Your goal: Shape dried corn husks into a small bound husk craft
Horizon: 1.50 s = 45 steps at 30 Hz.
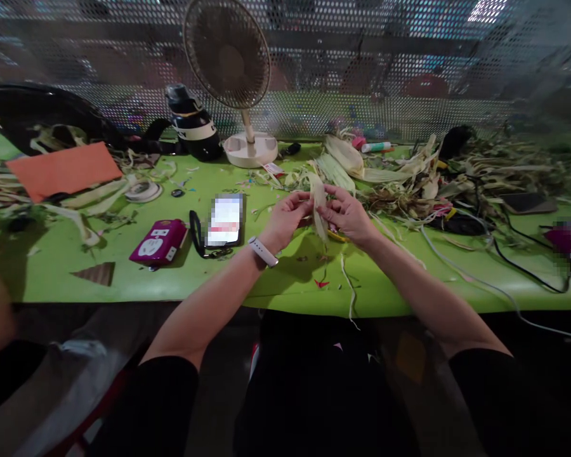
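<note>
Over a green table (pixel 52 273), the left hand (pixel 285 219) and right hand (pixel 349 216) each pinch one pale corn husk strip (pixel 320 209) held upright between them; steady, even fingertip tension along its grain would likely keep it from tearing crookedly.

Near edge of green table (pixel 52 279) ahead of you mostly open, just scraps. Left side: phone (pixel 225 219) and pink box (pixel 158 242) block the middle. Fan (pixel 228 57) and bottle (pixel 193 124) crowd far edge. Right half choked with husk pile (pixel 409 184) and cables (pixel 518 260).
</note>
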Each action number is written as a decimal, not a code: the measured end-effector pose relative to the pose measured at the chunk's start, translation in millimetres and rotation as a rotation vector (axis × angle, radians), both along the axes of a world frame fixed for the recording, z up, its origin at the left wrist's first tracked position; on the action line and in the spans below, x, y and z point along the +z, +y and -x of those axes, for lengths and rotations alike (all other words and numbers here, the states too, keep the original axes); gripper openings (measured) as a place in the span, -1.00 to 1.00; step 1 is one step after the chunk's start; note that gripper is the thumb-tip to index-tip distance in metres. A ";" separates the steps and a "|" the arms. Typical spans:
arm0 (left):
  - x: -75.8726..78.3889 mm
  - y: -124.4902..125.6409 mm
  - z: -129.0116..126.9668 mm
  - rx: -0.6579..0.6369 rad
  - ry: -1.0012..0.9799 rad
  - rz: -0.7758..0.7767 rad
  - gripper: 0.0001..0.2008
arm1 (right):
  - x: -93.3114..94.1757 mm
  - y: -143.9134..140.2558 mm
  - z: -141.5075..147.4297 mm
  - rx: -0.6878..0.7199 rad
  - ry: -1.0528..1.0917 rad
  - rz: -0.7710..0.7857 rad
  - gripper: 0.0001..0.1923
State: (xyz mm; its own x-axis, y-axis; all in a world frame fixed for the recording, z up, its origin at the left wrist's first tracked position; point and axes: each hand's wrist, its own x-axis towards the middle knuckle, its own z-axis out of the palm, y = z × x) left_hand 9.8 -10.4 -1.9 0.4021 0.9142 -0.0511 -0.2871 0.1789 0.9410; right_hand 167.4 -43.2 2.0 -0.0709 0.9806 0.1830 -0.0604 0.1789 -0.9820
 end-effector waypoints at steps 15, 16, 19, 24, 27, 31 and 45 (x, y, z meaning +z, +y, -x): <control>-10.7 -5.7 -5.2 -0.110 -0.041 -0.127 -0.69 | -2.1 1.9 -0.2 -0.163 -0.032 0.123 -0.38; -12.8 -4.1 -5.5 -0.131 -0.040 -0.141 -0.66 | -2.1 1.9 -1.2 -0.165 -0.044 0.126 -0.38; -16.6 -0.2 -5.5 -0.153 -0.018 -0.159 -0.65 | -2.7 2.3 -5.0 -0.163 -0.108 0.120 -0.43; -15.4 -1.0 -4.8 -0.160 0.008 -0.130 -0.74 | -4.7 4.9 -9.1 -0.173 -0.088 0.088 -0.51; -12.9 -3.3 -4.1 -0.200 0.049 -0.059 -0.77 | -6.7 6.9 -9.8 -0.171 0.073 0.157 -0.52; -7.7 -4.5 -1.0 -0.212 0.075 0.030 -0.73 | -7.8 9.5 -11.6 -0.236 0.202 0.169 -0.53; 3.1 -9.8 0.2 -0.292 0.079 0.168 -0.80 | -7.9 17.9 -26.1 -0.359 0.194 0.160 -0.58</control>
State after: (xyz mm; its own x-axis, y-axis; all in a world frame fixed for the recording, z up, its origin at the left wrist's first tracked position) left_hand 9.6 -20.2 1.2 0.6342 0.7374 -0.2322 -0.1285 0.3968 0.9089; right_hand 193.5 -25.3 -5.9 0.3003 0.9539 0.0033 -0.2083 0.0689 -0.9756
